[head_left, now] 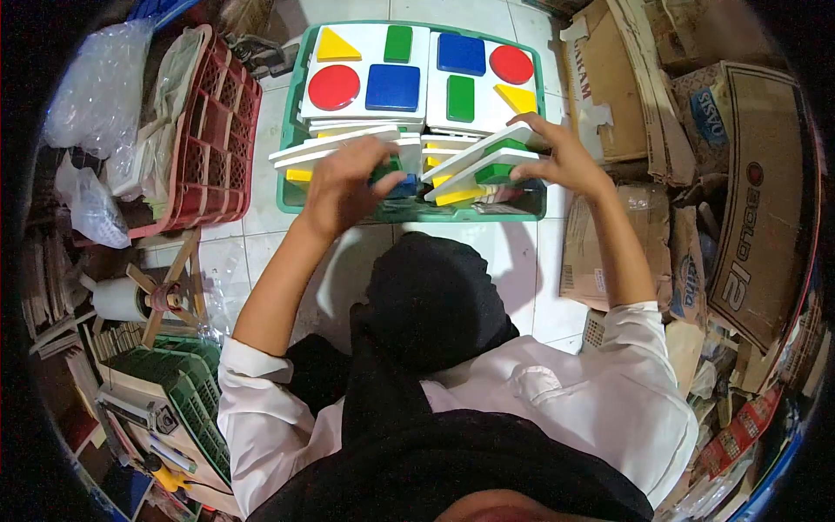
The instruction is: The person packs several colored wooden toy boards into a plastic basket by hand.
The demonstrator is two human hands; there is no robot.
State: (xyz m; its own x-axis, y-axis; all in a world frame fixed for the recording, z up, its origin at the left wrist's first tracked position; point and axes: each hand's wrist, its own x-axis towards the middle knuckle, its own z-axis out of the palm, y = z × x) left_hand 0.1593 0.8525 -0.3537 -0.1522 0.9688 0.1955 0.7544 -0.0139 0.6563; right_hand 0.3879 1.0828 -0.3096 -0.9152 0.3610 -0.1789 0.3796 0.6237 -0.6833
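A green plastic crate (291, 113) on the tiled floor holds stacks of white shape boards with red, blue, green and yellow pieces. Two boards (409, 65) lie flat on top at the far side. My left hand (344, 183) reaches into the near left part of the crate, fingers curled around a blue and green piece beside tilted boards (335, 146). My right hand (561, 157) rests on a tilted white board (483, 161) at the near right, fingers spread over its upper edge.
A red plastic crate (213, 130) with bags stands to the left. Flattened cardboard boxes (748, 191) pile up on the right. A green basket (187, 383) with tools and a tape roll (122, 300) on a wooden stand sit at lower left.
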